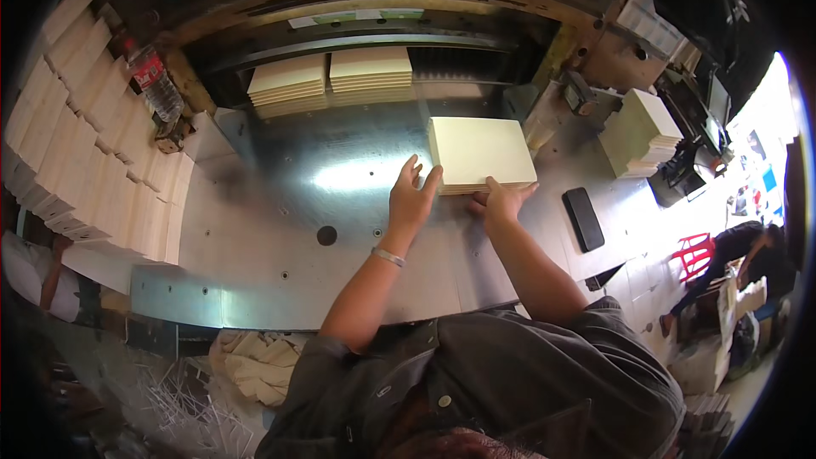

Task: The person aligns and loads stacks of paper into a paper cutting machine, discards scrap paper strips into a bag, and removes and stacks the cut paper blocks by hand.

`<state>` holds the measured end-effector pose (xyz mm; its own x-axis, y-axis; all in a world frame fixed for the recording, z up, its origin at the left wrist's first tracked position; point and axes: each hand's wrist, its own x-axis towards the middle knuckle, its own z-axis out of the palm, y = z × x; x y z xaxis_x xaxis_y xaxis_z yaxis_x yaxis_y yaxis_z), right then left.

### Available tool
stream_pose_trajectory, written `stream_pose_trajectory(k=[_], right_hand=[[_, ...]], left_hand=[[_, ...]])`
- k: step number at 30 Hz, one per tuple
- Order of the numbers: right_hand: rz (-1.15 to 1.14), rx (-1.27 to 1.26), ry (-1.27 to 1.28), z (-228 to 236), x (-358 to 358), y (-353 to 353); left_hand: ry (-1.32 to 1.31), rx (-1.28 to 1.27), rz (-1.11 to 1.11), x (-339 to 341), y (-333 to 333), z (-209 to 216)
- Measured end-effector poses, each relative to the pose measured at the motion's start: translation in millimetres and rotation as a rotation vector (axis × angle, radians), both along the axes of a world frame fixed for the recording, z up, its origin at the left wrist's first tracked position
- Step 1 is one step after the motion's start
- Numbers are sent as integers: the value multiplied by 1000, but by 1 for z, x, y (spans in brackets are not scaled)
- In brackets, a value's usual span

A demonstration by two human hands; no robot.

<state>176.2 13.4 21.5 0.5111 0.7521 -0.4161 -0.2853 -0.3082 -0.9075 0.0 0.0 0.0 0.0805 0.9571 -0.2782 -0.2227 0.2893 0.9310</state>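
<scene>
A dark grey buttoned shirt [501, 365] is nearest. The left hand [412, 202] has loosely spread fingers, thumb at the left side of a cream, rectangular, layered paper stack [481, 150]; the right hand [503, 201] meets its near edge, whether pinching I cannot tell. Bracing adjacent sides probably keeps layers even above the smooth grey metal table [255, 263]. A black rectangular phone [582, 219] lies rightward, seemingly out of the way.

A layered cream paper stack [480, 151] lies level, right of centre.
</scene>
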Motion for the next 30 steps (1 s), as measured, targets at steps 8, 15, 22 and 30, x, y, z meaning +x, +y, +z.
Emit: stream_pose_trajectory(k=[8, 15, 22, 30], right_hand=[[-111, -7, -91, 3, -20, 118], [-28, 130, -24, -4, -28, 217], [-79, 97, -70, 4, -47, 281], [-161, 164, -89, -22, -27, 370]], left_hand=[[407, 431, 264, -23, 8, -9], [424, 395, 201, -29, 11, -3], [418, 360, 198, -34, 15, -10], [324, 331, 157, -24, 18, -3]])
